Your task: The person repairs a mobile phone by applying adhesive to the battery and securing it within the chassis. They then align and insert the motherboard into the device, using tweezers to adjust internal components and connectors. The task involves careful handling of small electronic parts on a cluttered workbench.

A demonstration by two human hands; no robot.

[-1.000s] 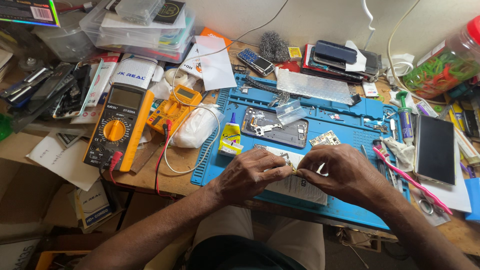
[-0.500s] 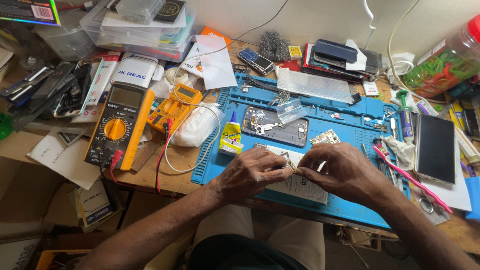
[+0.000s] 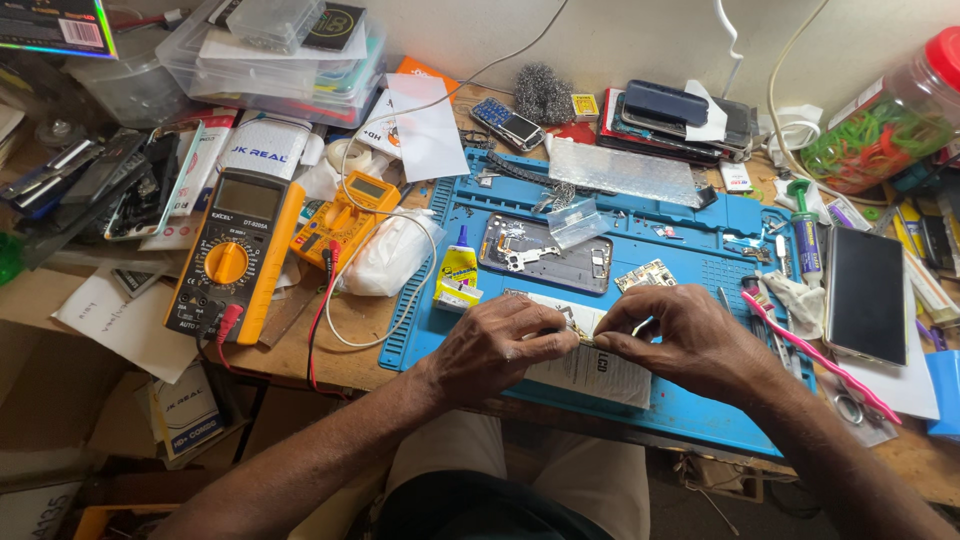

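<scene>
Our fingers (image 3: pixel 560 338) pinch one small flat part (image 3: pixel 578 330) between our two hands, left hand (image 3: pixel 497 345) and right hand (image 3: pixel 675 338), over one blue mat (image 3: pixel 700 410). At ten o'clock lie two yellow meters (image 3: pixel 235 255). One glue bottle (image 3: pixel 459 268) stands at eleven o'clock.

Two multimeters are sitting at the left: a big one (image 3: pixel 232 256) and a small one (image 3: pixel 347 212). One glue bottle (image 3: pixel 459 270) is standing on one blue mat (image 3: pixel 690 400). One pink toothbrush (image 3: pixel 815 352) is lying there, one red-lidded jar (image 3: pixel 885 118) is standing behind, and two hands, left hand (image 3: pixel 500 345) and right hand (image 3: pixel 672 335), are working together.
</scene>
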